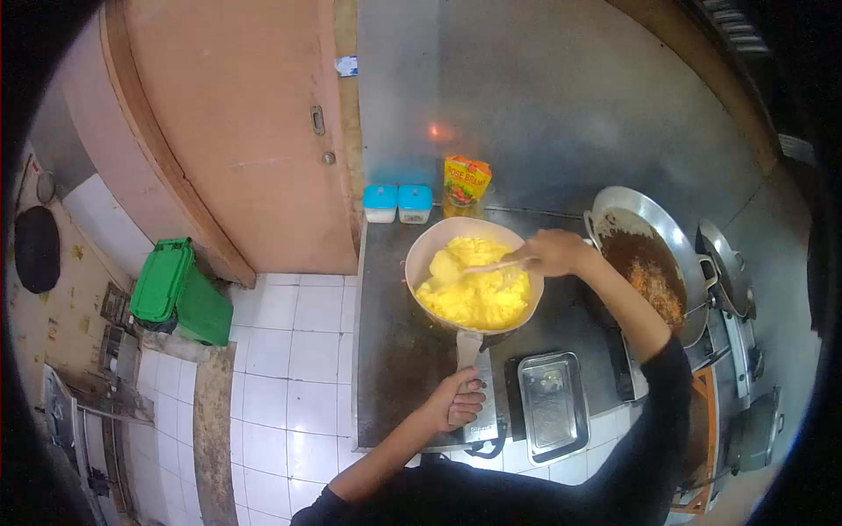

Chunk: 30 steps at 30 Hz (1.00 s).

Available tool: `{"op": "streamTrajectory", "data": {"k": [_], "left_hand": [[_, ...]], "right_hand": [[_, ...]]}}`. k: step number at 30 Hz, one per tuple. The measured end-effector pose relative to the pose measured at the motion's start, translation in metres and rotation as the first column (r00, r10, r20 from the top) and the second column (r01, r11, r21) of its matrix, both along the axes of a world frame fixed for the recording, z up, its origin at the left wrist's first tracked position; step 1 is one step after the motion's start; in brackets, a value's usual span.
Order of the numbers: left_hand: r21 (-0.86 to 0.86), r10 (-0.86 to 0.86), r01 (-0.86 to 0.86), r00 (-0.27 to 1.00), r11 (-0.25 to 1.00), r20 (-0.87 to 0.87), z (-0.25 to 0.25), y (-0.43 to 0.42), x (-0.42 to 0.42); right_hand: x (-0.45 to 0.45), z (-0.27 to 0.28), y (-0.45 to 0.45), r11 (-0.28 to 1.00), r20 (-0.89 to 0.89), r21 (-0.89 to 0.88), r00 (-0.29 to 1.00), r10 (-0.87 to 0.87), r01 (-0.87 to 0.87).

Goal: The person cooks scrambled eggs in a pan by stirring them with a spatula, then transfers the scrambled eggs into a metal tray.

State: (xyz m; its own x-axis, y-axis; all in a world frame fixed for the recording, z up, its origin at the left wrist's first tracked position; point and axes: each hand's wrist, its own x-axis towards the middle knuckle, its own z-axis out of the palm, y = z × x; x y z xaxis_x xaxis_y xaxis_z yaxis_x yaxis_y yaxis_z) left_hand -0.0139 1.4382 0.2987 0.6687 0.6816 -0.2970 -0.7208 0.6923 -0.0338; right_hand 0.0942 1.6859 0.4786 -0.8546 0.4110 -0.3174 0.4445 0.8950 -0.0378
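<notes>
A light-coloured frying pan [423,250] stands on the counter, holding soft yellow scrambled eggs [482,302]. My left hand [455,399] is wrapped round the pan's grey handle [469,348]. Over the pan's right rim, my right hand [557,253] grips a pale spatula [491,266]. Its far end reaches left into the eggs and is partly buried, so its exact shape is hard to make out. Part of a stove [481,428] shows beneath the pan handle.
A rectangular metal tray [524,412] lies right of the handle. A large wok [671,230] with dark oil and frying food stands farther right. Two blue-lidded tubs [381,198] and a yellow oil pouch [466,186] line the back wall. A green bin [203,307] stands left.
</notes>
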Motion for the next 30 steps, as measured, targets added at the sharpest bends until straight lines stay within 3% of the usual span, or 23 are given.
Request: {"op": "streamTrajectory", "data": {"k": [1, 6, 8, 9, 11, 13, 16, 20, 22, 23, 24, 25, 27, 30], "left_hand": [[0.0, 0.003, -0.003, 1.0, 1.0, 0.001, 0.0, 0.0, 0.0], [-0.015, 0.01, -0.009, 0.999, 1.0, 0.046, -0.001, 0.001, 0.003], [-0.024, 0.028, -0.027, 1.0, 0.999, 0.015, 0.001, 0.003, 0.006], [-0.036, 0.046, -0.047, 0.999, 0.998, -0.02, 0.001, 0.0, 0.008], [-0.013, 0.044, -0.044, 0.999, 0.999, -0.007, -0.003, 0.0, 0.01], [0.022, 0.052, -0.053, 0.999, 0.998, 0.006, -0.005, 0.002, 0.008], [0.064, 0.062, -0.065, 0.997, 0.996, 0.053, -0.008, 0.002, 0.01], [0.009, 0.105, -0.105, 0.994, 0.994, 0.031, -0.008, 0.001, 0.013], [0.005, 0.114, -0.114, 0.993, 0.993, 0.014, -0.008, 0.002, 0.013], [0.005, 0.117, -0.117, 0.992, 0.993, 0.038, -0.01, 0.003, 0.013], [0.004, 0.12, -0.12, 0.991, 0.993, 0.063, -0.011, 0.004, 0.014], [0.004, 0.112, -0.113, 0.991, 0.994, 0.066, -0.011, 0.004, 0.014], [0.058, 0.099, -0.1, 0.995, 0.993, 0.024, -0.008, 0.005, 0.012], [-0.013, 0.096, -0.096, 0.995, 0.995, 0.028, -0.003, 0.004, 0.012]], "right_hand": [[0.003, 0.007, -0.015, 0.993, 0.105, 0.1, 0.992, -0.066, 0.056], [0.007, -0.023, -0.069, 0.935, 0.126, 0.349, 0.992, 0.025, -0.067], [-0.006, -0.055, -0.073, 0.872, -0.054, 0.466, 0.989, -0.141, 0.15], [-0.009, -0.069, -0.071, 0.872, -0.051, 0.465, 0.988, -0.147, 0.154], [-0.018, -0.082, -0.061, 0.815, -0.124, 0.457, 0.933, -0.338, 0.356], [-0.01, -0.073, -0.052, 0.812, -0.188, 0.432, 0.92, -0.344, 0.392], [0.003, -0.034, -0.065, 0.853, -0.157, 0.246, 0.887, -0.434, 0.461], [-0.002, -0.009, -0.106, 0.93, -0.085, 0.087, 0.933, -0.351, 0.358], [-0.017, -0.036, -0.111, 0.962, 0.003, 0.054, 0.964, -0.267, 0.267], [-0.03, -0.049, -0.118, 0.941, 0.088, 0.027, 0.937, -0.339, 0.338], [-0.038, -0.068, -0.131, 0.904, -0.105, 0.044, 0.902, -0.419, 0.425], [-0.052, -0.069, -0.148, 0.885, -0.18, 0.101, 0.883, -0.433, 0.455], [-0.07, -0.104, -0.147, 0.782, -0.302, 0.23, 0.806, -0.509, 0.58], [-0.07, -0.12, -0.131, 0.674, -0.425, 0.246, 0.703, -0.57, 0.696]]}}
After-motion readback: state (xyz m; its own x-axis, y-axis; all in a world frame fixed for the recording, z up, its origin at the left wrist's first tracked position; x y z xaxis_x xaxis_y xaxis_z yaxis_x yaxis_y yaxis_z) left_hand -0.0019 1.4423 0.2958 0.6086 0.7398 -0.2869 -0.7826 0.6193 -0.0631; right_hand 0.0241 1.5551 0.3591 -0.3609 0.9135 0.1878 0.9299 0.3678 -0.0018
